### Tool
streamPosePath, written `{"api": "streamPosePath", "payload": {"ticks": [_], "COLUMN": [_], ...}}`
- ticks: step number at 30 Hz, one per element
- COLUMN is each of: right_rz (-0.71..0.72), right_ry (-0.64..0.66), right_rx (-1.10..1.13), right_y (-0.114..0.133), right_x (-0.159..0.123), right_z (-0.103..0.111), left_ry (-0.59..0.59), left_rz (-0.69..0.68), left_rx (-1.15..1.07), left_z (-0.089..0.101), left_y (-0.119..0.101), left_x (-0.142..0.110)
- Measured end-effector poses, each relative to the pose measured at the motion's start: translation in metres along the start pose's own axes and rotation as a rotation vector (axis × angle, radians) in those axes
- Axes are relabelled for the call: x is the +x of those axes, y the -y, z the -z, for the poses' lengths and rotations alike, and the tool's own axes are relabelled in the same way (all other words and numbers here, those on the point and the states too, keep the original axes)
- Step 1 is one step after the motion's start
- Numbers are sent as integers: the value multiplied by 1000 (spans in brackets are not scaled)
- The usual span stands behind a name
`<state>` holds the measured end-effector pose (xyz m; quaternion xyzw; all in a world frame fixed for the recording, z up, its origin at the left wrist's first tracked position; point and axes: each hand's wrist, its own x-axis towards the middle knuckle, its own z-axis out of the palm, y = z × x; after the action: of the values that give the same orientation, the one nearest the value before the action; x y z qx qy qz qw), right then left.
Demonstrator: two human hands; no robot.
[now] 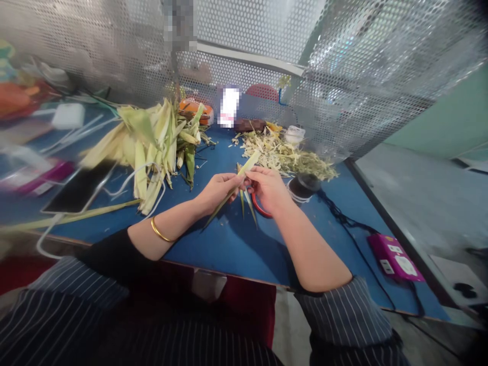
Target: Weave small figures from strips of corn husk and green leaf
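- Striped sleeves [343,315] are nearest, rolled up close to the elbows.
- Blue counter [221,244] lies under both arms.
- Husks [152,137] make a big heap at the left; a white cable [164,186] curls against them and could catch on loose ends.
- Scraps [267,155], pale and thin, are spread behind the right hand [269,188].
- Right hand and left hand [219,190] are close together, fingers of each pinched on the strip [249,163].
- Strip is above the middle of the counter, with narrow ends hanging below. It should be very light, flexible, and easy to split lengthwise; I would hold the broad pale part gently, not the tips.
- Spool [304,187], beside the right hand, and a red ring [261,206], partly hidden under it, leave little free room there.
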<state>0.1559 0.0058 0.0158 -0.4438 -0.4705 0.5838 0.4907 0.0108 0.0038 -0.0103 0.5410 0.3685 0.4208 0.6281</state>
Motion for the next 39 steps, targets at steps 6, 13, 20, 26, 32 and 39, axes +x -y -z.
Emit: {"api": "streamPosePath", "payload": {"ticks": [6, 13, 20, 26, 32, 39], "right_rz": [66, 220, 365, 397, 397, 434], "right_ry": [8, -158, -209, -174, -164, -202], "right_rx": [-58, -335, -735, -748, -745, -773], "right_y": [-1, -10, -9, -11, -13, -9], "right_x": [-1, 2, -1, -3, -2, -3], "right_z": [-3, -2, -1, -3, -2, -2], "left_ry": [89, -135, -362, -396, -348, -253], "left_rz": [-8, -149, -385, -434, -543, -569], "left_rx": [23, 176, 357, 557, 778, 861], "left_z": [0, 0, 1, 3, 6, 9], "left_y": [-3, 2, -3, -6, -10, -14], "left_x": [-2, 1, 0, -1, -1, -2]}}
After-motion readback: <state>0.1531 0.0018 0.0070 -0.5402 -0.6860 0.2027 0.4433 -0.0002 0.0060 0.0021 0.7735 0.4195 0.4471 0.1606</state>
